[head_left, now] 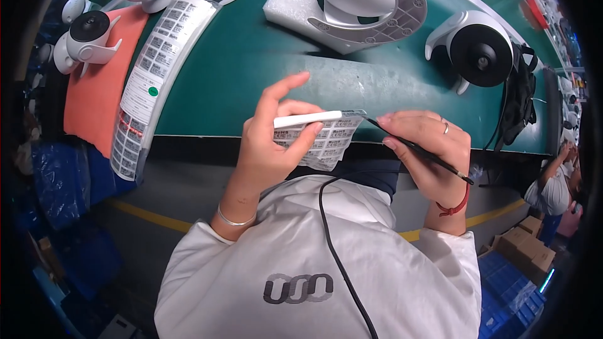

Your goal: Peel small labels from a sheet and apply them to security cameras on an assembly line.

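Closest to the camera is a black cable (326, 216) running down the front of the wearer's white shirt (389, 270). Just past that, over the near edge of the green table (232, 81), the left hand (269, 138) has a label sheet (330, 141) pinched along its white top edge, index finger sticking up, with the rest of the sheet hanging below. The right hand (433, 138) grips a thin black tool (433, 159) kinda like a pen, its tip right at the clear corner of that sheet; can't tell if they're actually touching. Container-wise, there's a clear plastic sleeve (143, 150) with a long stack of printed labels (154, 66) in it, lying partly over an orange mat (100, 103) on the left. A white foam block (286, 12) has a grey-and-white ring-shaped part (405, 9) resting against it. Off the table, lower right, some cardboard boxes (524, 248) sit near blue crates (502, 282), and a blue bin (63, 182) on the left has clear plastic on it; can't make out what's inside any of those. A round white device with a black face (480, 56) stands at the table's right, beside some black straps (520, 100).
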`<state>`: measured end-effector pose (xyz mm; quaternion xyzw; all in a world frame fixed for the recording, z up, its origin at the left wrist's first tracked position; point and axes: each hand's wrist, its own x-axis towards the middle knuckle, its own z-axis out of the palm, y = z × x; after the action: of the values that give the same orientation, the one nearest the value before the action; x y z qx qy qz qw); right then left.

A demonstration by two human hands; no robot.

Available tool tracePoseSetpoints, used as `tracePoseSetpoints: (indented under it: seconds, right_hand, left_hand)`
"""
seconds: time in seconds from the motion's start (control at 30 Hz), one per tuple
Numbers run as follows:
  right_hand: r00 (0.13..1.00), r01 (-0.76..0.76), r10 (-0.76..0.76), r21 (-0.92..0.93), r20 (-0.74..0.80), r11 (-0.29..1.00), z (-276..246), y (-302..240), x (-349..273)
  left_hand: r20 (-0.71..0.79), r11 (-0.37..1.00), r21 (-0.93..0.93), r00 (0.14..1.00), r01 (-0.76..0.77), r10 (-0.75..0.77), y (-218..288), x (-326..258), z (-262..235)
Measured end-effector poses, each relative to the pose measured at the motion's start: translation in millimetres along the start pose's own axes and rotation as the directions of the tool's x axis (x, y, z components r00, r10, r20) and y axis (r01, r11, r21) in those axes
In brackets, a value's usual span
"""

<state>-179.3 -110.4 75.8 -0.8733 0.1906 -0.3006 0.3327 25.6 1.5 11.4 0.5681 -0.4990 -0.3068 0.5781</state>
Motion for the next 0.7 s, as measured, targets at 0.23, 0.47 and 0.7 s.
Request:
tracePoseSetpoints:
  seconds: [0.23, 0.47, 0.7]
  right_hand:
    - [0.936, 0.151, -0.227, -0.275, -0.269, 0.95, 8.0, 9.9, 12.8]
    - [0.902, 0.269, -0.396, -0.493, -0.171, 0.827, 41.7, 36.9, 26.0]
    - [0.886, 0.26, -0.419, -0.534, -0.2, 0.804, 48.9, 51.8, 37.5]
  left_hand:
    - [0.05, 1.0, -0.001, 0.999, -0.011, 0.011, -8.2, -1.0, -5.5]
    - [0.074, 0.994, -0.061, 0.993, 0.092, -0.087, -6.5, 0.5, -9.3]
    - [0.115, 0.987, -0.081, 0.985, 0.14, -0.13, -4.1, 1.6, -11.9]
